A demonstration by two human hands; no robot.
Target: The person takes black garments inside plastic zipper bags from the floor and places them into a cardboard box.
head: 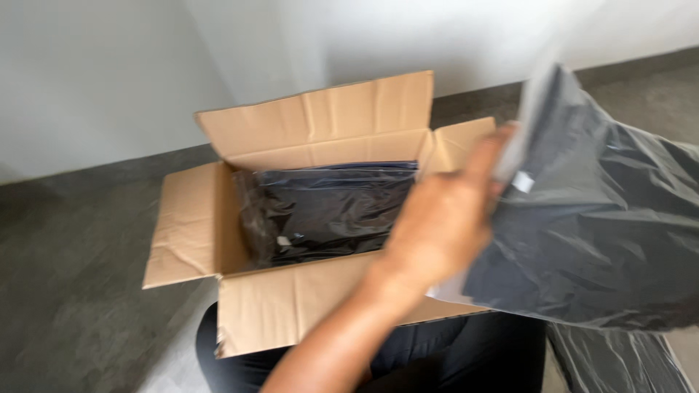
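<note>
In the head view, we judged that the step in hand, lifting a bagged dark garment clear of the open cardboard box, went best with a firm pinch near the bag's upper edge, so the slippery clear plastic could not slide out, and with the packet carried high enough to pass over the raised right flap without snagging. One of our hands reached across from the near side with its back to the camera, its fingers closed on the left edge of that packet, holding it up in the air to the right of the box; the picture was blurred by motion, and we could not tell for certain whether this was the left or the right hand, though the arm came in from the lower left. The other hand did not show at all. A second packet of dark cloth in clear plastic lay inside the box, which rested against our lap on the grey floor. More dark plastic-wrapped material lay at the near right, under the held packet.
</note>
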